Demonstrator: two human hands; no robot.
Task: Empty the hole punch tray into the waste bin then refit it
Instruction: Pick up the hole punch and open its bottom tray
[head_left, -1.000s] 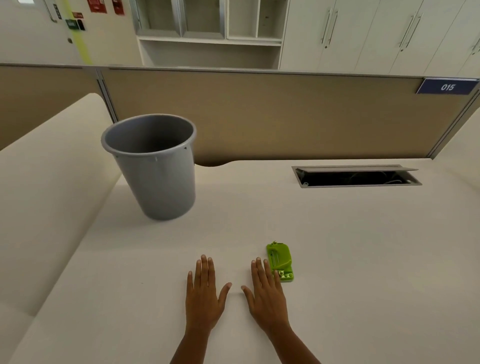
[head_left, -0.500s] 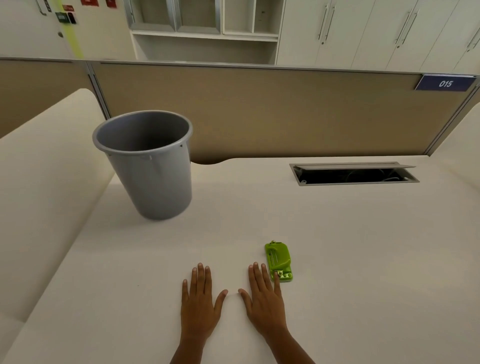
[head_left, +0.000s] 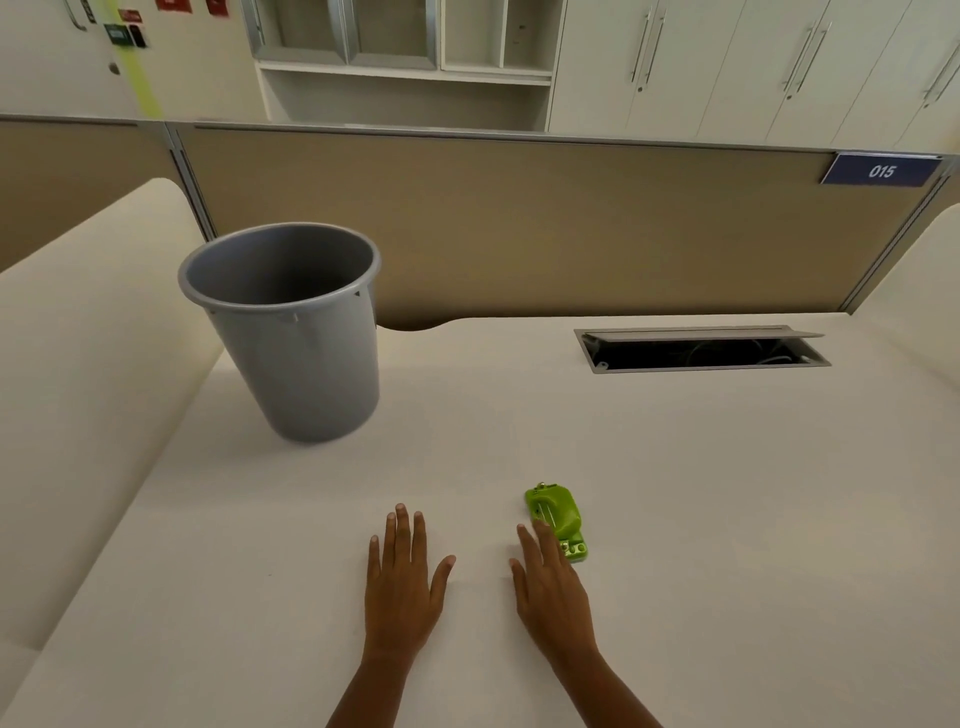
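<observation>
A small bright green hole punch (head_left: 557, 518) lies flat on the white desk (head_left: 701, 519), near the front middle. A grey plastic waste bin (head_left: 291, 332) stands upright on the desk at the back left; its inside looks bare. My left hand (head_left: 402, 579) rests palm down on the desk, fingers apart, holding nothing. My right hand (head_left: 553, 587) is also palm down with fingers spread; its fingertips reach the near left side of the hole punch and partly cover it. The punch's tray is not visible as a separate part.
An open cable hatch (head_left: 701, 349) with a raised lid is set into the desk at the back right. A tan partition (head_left: 519, 218) with a "015" label (head_left: 881, 170) closes off the rear. A cream padded ledge (head_left: 78, 364) runs along the left.
My right hand has slid forward and right until its fingers overlap the hole punch. My left hand stays flat. The view has shifted slightly.
</observation>
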